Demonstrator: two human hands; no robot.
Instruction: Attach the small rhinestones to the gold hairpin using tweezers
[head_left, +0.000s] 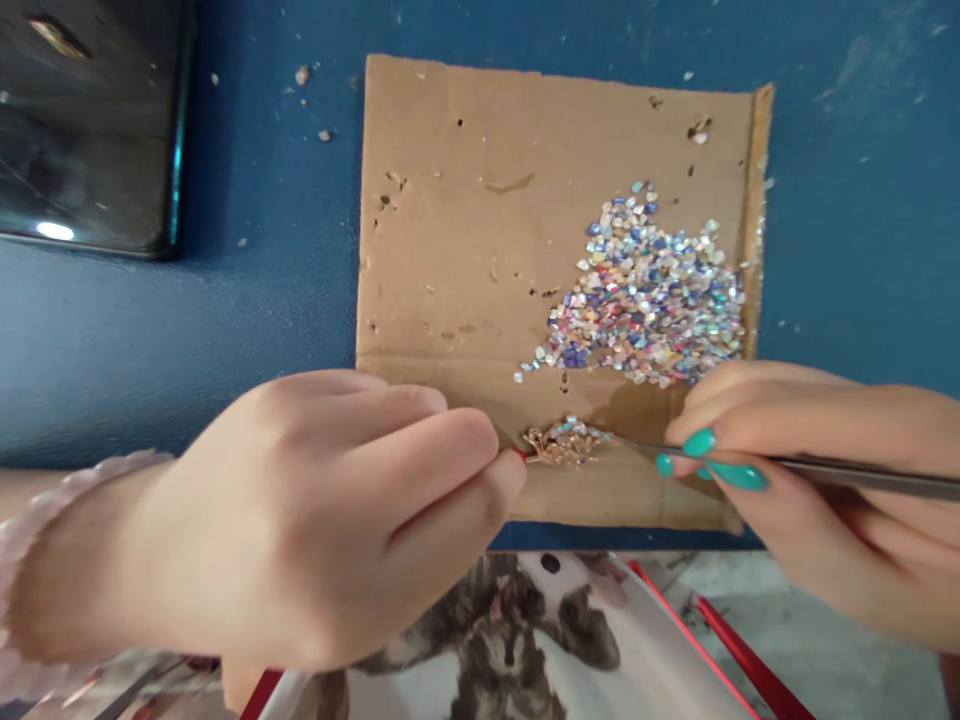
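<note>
Head view showed the left hand point(330, 510), knuckles up, pinching the ornament point(566, 445) over the near part of the cardboard point(450, 260); the right hand point(825, 425), fingers curled, gripped a metal tool point(870, 473). Chips point(660, 305) lay heaped beyond, a phone point(90, 150) left on the blue table point(277, 300).

No text, label, brand, number or sign can be read anywhere in view.
</note>
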